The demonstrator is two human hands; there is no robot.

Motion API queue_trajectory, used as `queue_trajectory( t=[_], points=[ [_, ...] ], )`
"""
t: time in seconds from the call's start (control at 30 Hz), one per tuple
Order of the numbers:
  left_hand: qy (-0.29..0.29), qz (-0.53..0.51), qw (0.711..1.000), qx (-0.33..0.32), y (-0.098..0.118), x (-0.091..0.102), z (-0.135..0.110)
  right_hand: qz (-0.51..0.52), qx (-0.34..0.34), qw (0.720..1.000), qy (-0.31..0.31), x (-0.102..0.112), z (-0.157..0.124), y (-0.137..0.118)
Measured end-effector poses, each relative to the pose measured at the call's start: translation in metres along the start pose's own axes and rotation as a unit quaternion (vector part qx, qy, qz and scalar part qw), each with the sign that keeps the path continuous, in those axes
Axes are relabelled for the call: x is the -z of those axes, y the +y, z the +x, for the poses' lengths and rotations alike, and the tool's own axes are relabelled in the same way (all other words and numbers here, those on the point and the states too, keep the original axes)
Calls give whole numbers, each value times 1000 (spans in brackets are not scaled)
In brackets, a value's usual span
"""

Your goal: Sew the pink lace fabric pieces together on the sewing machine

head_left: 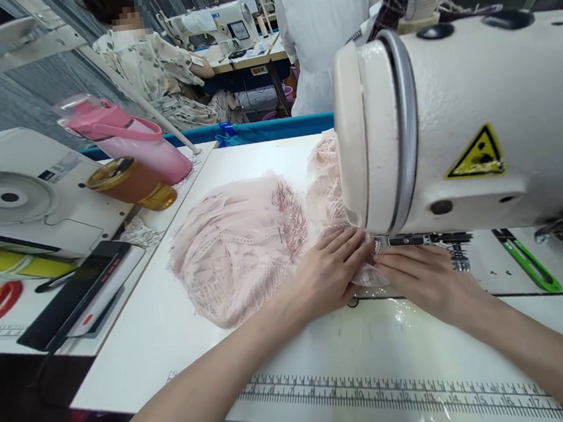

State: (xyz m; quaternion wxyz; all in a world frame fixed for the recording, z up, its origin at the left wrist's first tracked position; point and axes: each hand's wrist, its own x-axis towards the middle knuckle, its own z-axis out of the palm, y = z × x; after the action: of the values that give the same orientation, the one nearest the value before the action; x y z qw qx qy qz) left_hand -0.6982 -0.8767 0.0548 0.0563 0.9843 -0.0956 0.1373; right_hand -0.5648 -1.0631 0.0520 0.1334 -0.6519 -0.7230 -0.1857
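Pale pink lace fabric (237, 246) lies bunched on the white table and runs under the head of a sewing machine (473, 123). My left hand (335, 266) rests on the fabric just left of the needle area, its fingers stretched out flat. On the other side, my right hand (422, 277) lies low on the machine bed beside the presser foot, with its fingers extended toward the fabric edge. The fingertips of both hands come close to each other at the needle. The machine head partly hides the fabric behind it, and the right thumb does not show.
Green-handled thread snips (531, 262) lie on the bed to the right. A printed ruler (381, 392) runs along the table's front. At left stand a pink bottle (127, 136), an amber jar (132, 183) and another white machine (22, 191). Two people are beyond the table.
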Motion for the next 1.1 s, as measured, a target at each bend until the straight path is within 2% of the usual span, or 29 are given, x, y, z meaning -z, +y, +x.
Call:
queue_trajectory(
  t=[0.2,0.53,0.7,0.9,1.0,1.1],
  points=[
    [12,1,1000,11,5,-1,-1,-1,-25,999,-28,0,0,4],
    [11,11,1000,22,8,-1,-3,-13,-28,999,7,5,3,8],
    [19,13,999,24,9,-3,-4,57,-110,992,30,10,6,7],
    [7,11,999,36,7,-6,-1,72,-164,983,41,6,4,5],
    [6,10,999,43,7,-7,-1,61,-167,984,33,5,4,6],
    [22,16,999,39,7,-7,-1,33,-134,990,20,7,4,8]
  ],
)
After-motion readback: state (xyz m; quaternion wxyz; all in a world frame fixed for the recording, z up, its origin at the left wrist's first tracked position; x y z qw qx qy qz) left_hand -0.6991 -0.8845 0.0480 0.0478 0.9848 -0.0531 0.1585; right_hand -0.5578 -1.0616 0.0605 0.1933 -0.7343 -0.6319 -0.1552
